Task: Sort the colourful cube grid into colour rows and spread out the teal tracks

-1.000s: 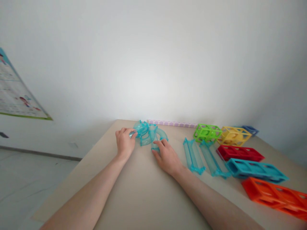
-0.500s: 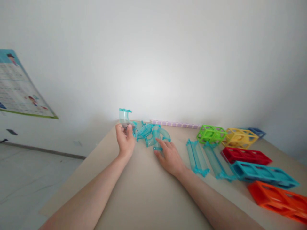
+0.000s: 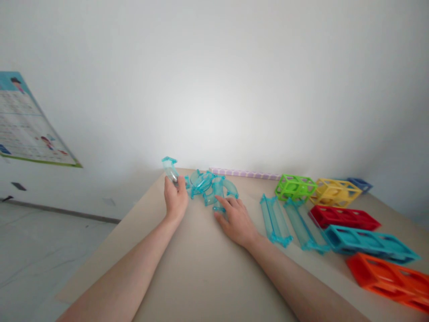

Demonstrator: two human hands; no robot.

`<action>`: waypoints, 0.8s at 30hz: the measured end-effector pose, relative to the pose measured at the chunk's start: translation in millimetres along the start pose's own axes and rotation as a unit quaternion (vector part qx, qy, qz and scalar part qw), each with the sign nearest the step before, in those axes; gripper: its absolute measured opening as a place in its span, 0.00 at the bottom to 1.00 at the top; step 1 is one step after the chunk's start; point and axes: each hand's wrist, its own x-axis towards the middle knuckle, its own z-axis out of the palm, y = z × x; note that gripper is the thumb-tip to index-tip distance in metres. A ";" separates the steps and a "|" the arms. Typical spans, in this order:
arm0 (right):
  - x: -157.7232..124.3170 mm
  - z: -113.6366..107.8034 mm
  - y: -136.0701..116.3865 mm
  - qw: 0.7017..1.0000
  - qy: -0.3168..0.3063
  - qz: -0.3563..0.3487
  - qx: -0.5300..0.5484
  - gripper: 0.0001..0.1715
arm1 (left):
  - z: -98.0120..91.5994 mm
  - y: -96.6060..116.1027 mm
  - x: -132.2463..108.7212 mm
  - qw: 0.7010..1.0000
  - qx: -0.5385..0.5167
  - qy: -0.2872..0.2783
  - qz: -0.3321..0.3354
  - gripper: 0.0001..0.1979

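Observation:
My left hand (image 3: 175, 199) is closed on a curved track piece (image 3: 170, 169) of clear teal plastic, held up at the far left of the table with its flared end pointing upward. Beside it lies a loose heap of curved teal track pieces (image 3: 202, 182). My right hand (image 3: 237, 219) rests at the heap's near right side, thumb and forefinger apart around the near end of a teal track piece (image 3: 218, 187). Its other fingers are loosely bent, and their tips are partly hidden.
Two straight teal track pieces (image 3: 275, 219) lie right of my right hand. Farther right stand open-frame blocks: green (image 3: 295, 188), yellow (image 3: 337, 193), dark blue (image 3: 361, 184), red (image 3: 343, 218), teal (image 3: 372, 243) and orange (image 3: 390, 279). A purple patterned strip (image 3: 246, 173) runs along the wall.
The curved track piece in my left hand has been turned and tilted to the left, moving slightly away from the heap. My right hand has barely shifted.

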 end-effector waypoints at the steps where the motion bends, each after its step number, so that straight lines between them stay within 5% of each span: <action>1: -0.2 0.0 0.1 1.000 0.000 0.000 0.000 0.28 | -0.8 -2.3 1.3 0.999 0.030 0.011 0.013 0.08; 4: -0.5 -0.9 -0.3 1.000 -0.002 0.003 0.004 0.28 | -1.9 -6.1 6.7 0.997 0.057 0.046 0.032 0.05; 9: 1.5 -0.7 -0.3 0.999 0.003 0.015 0.033 0.24 | -0.8 9.2 4.2 0.996 -0.090 0.022 -0.013 0.05; 12: 3.2 1.0 1.3 0.998 0.008 0.031 0.060 0.20 | 0.8 24.8 -8.8 0.979 -0.181 -0.087 -0.031 0.07; 17: 4.1 2.9 2.7 0.993 0.038 0.029 0.106 0.18 | 6.9 33.5 -30.8 0.899 -0.276 -0.312 -0.137 0.12; 20: 4.5 2.5 2.2 0.988 0.057 0.020 0.145 0.16 | 11.1 29.1 -35.1 0.881 -0.268 -0.352 -0.168 0.12; 24: 5.1 0.9 1.6 0.982 0.072 0.031 0.172 0.16 | 14.6 22.1 -34.0 0.890 -0.253 -0.332 -0.187 0.10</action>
